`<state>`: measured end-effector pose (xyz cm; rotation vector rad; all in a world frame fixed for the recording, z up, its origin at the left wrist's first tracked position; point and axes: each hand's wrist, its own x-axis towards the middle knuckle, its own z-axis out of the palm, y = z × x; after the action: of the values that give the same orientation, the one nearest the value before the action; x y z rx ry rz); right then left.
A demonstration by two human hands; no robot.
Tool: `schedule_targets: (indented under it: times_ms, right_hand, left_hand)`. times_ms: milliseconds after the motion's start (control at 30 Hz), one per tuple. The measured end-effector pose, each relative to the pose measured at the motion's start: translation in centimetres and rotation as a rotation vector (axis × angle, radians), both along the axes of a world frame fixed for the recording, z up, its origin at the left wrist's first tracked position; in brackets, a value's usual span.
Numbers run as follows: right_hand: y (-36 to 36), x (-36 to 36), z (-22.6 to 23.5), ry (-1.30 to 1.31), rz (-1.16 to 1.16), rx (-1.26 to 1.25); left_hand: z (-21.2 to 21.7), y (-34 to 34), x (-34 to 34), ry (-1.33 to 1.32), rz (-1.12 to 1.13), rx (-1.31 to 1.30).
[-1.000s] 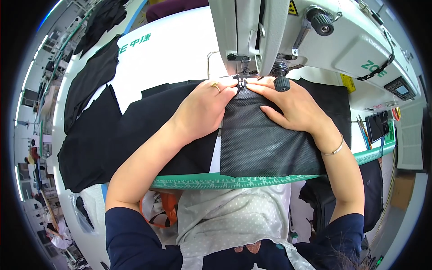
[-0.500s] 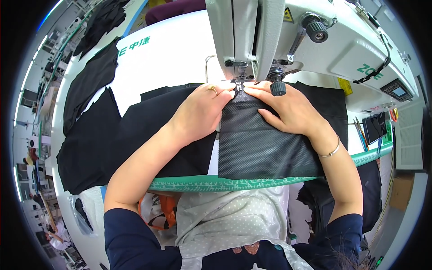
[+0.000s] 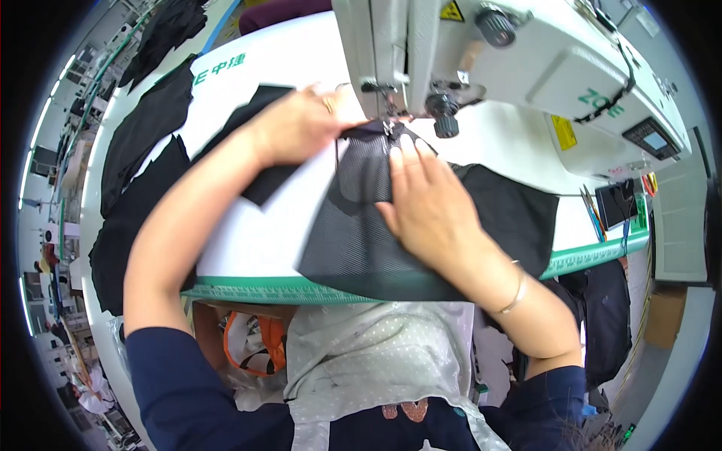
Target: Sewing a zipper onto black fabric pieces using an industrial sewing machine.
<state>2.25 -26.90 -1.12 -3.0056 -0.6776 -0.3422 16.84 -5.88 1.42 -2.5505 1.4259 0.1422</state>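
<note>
Before me stands a white sewing machine, its presser foot [image 3: 389,128] on the edge of the black fabric. My right hand [image 3: 432,203] lies flat on a piece of black mesh fabric [image 3: 353,233], with fingers stretched toward the presser foot. To the left of the foot, my left hand [image 3: 297,128] is closed on the black fabric [image 3: 274,184]; motion blurs it and its fingertips are partly hidden. The mesh spreads from the foot to the table's front edge. A plain black panel [image 3: 519,214] extends to the right, partly beneath my right hand and forearm.
Black cut pieces [image 3: 147,135] lie at the table's left. A green ruler strip [image 3: 248,289] runs along the front edge. The machine head [image 3: 541,83] overhangs the right side, with a black knob [image 3: 444,120] near the needle. Thin tools [image 3: 594,214] lie at the far right.
My left hand has moved left and up from the presser foot, drawing fabric with it. My right hand has flattened on the mesh, which has turned and shifted left. The view has moved slightly.
</note>
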Motion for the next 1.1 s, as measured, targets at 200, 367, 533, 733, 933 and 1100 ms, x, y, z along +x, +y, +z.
schedule_targets:
  times_ms: [200, 367, 533, 733, 933, 1100]
  right_hand:
    - [-3.1, -3.3, 2.4, 0.028, 0.058, 0.243]
    - [-5.1, -5.5, 2.4, 0.238, 0.129, 0.17]
    - [-0.3, -8.8, 0.8, 0.206, 0.049, 0.195]
    - [1.2, -8.9, 1.8, 0.209, -0.02, 0.27]
    - [-13.3, -7.8, 3.0, -0.106, -0.451, 0.065]
    - [-21.9, -7.3, 2.8, -0.038, -0.573, -0.344]
  left_hand:
    - [0.6, -1.5, -2.4, -0.411, 0.147, -0.307]
    - [-3.3, -3.8, -6.9, -0.205, 0.333, -0.502]
    - [-4.0, -2.7, -2.3, -0.039, 0.154, -0.64]
    - [-2.8, -2.6, -0.7, 0.037, -0.003, -0.557]
    - [-1.9, -2.1, -6.6, -0.122, 0.123, -0.611]
    - [-1.9, -2.9, -11.8, 0.06, 0.085, -0.575]
